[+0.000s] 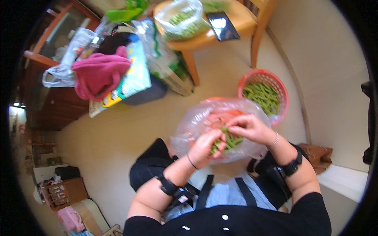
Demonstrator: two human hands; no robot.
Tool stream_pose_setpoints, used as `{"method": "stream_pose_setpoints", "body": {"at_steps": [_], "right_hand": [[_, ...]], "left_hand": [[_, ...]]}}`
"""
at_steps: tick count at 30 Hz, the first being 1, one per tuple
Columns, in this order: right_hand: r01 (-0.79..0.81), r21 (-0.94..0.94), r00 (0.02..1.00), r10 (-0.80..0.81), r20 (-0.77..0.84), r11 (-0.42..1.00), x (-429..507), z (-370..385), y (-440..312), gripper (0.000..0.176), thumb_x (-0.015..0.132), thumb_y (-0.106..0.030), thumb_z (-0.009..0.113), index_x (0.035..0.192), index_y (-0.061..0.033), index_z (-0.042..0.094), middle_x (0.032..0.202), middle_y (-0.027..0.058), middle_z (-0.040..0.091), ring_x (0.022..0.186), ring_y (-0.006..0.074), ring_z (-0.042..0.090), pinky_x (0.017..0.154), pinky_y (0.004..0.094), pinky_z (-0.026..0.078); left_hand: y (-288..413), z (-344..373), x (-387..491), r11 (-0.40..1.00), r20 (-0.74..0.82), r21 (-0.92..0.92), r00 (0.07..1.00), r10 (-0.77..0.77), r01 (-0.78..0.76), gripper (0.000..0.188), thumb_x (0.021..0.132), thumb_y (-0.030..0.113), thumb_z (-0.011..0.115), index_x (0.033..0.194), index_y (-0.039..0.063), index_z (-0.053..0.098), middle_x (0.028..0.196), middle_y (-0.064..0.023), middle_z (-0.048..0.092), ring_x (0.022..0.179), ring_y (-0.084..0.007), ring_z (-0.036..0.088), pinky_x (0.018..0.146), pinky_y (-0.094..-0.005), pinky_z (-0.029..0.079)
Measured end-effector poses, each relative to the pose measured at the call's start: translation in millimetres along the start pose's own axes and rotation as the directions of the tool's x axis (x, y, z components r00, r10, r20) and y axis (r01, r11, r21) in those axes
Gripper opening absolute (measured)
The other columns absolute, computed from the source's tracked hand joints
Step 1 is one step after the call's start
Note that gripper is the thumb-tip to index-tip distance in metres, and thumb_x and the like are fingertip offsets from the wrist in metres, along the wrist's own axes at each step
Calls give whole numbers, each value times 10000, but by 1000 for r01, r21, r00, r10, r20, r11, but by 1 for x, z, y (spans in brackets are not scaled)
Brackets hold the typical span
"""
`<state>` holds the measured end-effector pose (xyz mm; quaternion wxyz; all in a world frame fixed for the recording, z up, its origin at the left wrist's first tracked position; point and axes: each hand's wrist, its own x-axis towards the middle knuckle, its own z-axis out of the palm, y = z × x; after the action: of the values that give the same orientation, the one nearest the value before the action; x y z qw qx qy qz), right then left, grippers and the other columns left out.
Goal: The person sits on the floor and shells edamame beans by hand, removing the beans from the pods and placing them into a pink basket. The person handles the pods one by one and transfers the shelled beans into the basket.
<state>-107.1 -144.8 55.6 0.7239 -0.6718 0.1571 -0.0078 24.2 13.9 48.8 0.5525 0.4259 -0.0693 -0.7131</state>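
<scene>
Both hands meet over a clear plastic bag (189, 121) spread across a red container in front of me. My left hand (208, 146) is curled around some green pods (216, 145). The thumb and fingers of my right hand (248, 126) pinch a green pod (225, 130) close to the left fingertips. More green pods (234, 141) lie in the bag under the hands. Beyond my right hand stands a red plastic basket (285, 97) holding many green pods (261, 96).
A wooden chair (245, 20) ahead carries a plastic bag of green pieces (189, 29) and a tablet or phone (223, 26). Left of it are a pink cloth (102, 72) and several bags. A wall (327, 73) runs along the right; a brown bag (317, 156) sits beside it.
</scene>
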Motion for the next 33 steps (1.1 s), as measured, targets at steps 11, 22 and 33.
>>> {"method": "stream_pose_setpoints", "body": {"at_steps": [11,22,33], "right_hand": [[140,-264,976,-178,-125,954,-3,7,-9,109,793,-90,621,861,-8,642,745,63,625,648,124,568,584,252,453],[282,-623,929,-369,-11,729,0,10,-14,131,729,-75,645,857,-44,634,710,98,565,653,255,568,566,327,450],[329,-738,901,-431,57,590,-4,15,-15,137,721,-117,661,841,-59,629,674,89,535,609,254,556,531,340,446]], "left_hand": [[-2,6,2,996,64,-85,998,-22,28,226,909,295,405,860,85,472,648,-7,471,427,-62,350,451,-197,362],[-2,4,3,993,0,-70,996,-94,93,127,876,193,391,815,87,425,633,-9,445,413,-76,340,638,-284,475],[-5,2,5,988,-26,-113,993,-112,108,124,860,198,377,827,94,436,615,4,413,445,-62,322,432,-193,277]]}}
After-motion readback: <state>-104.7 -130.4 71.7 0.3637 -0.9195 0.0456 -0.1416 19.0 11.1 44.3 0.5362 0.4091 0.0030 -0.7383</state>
